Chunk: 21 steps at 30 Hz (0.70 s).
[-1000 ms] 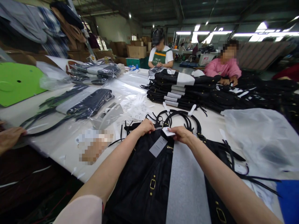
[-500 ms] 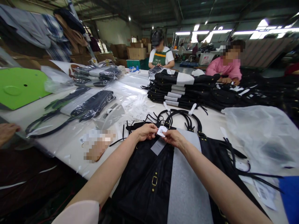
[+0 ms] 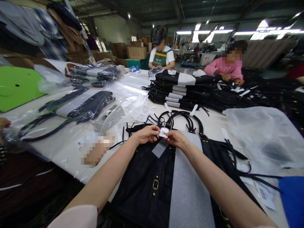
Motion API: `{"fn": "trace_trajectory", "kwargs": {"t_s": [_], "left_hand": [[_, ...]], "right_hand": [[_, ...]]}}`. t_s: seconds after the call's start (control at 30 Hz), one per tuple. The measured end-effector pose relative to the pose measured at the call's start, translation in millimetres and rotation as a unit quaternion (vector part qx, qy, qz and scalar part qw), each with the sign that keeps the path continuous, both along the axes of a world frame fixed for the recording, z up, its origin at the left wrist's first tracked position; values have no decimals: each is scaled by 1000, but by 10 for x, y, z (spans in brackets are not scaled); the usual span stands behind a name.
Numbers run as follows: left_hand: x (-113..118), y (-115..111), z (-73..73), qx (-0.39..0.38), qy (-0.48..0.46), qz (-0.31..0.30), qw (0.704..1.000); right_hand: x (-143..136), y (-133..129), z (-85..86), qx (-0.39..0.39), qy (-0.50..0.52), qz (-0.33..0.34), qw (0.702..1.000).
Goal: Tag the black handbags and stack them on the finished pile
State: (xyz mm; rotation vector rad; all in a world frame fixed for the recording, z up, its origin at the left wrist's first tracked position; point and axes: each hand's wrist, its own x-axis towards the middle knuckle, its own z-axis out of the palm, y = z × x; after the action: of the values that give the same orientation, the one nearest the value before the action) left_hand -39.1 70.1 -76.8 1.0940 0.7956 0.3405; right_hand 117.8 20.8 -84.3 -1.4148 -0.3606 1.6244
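Note:
A black handbag (image 3: 144, 177) lies flat before me, a grey-white paper band (image 3: 187, 186) running down its front. Over its top edge, a small white tag (image 3: 163, 132) with printing is pinched between my two hands. My left hand (image 3: 149, 134) grips the tag's left side with closed fingers. From the right, my right hand (image 3: 176, 138) holds the other edge between thumb and finger. Just below hangs a grey rectangular hang tag (image 3: 160, 148), resting on the bag. The bag's looped handles (image 3: 182, 114), with white wraps on them, stand beyond my hands.
Stacked black bags (image 3: 175, 90) sit behind. A plastic-wrapped bag (image 3: 80, 104) lies at left, near a grey tape dispenser (image 3: 110, 117) and loose white labels (image 3: 139, 109). A clear plastic bag (image 3: 263, 136) is at right. Two co-workers (image 3: 162, 57) are across the table; another person's hand (image 3: 4, 123) shows at far left.
My hands stay on the white tag, which has turned slightly. The whole view has shifted a little. The far-left person's hand has moved further toward the frame edge.

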Motion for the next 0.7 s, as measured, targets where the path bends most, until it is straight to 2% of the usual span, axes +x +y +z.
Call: {"fn": "trace_trajectory", "kwargs": {"t_s": [0.13,0.27,0.43,0.57,0.7], "left_hand": [[-105,-122,-67,2,-16,-16,1000],[-75,-303,-97,-11,-14,4,1000],[12,-427,-63,26,14,73,997],[36,-424,-33,67,32,88,993],[49,-419,-33,54,15,90,994]], "right_hand": [[-169,44,-87,22,-36,-72,997],[-271,52,-177,39,-52,-128,990],[-260,29,-231,62,-5,-104,993],[-236,-2,-208,79,32,-86,993],[-223,-24,-195,93,66,-83,990]]}}
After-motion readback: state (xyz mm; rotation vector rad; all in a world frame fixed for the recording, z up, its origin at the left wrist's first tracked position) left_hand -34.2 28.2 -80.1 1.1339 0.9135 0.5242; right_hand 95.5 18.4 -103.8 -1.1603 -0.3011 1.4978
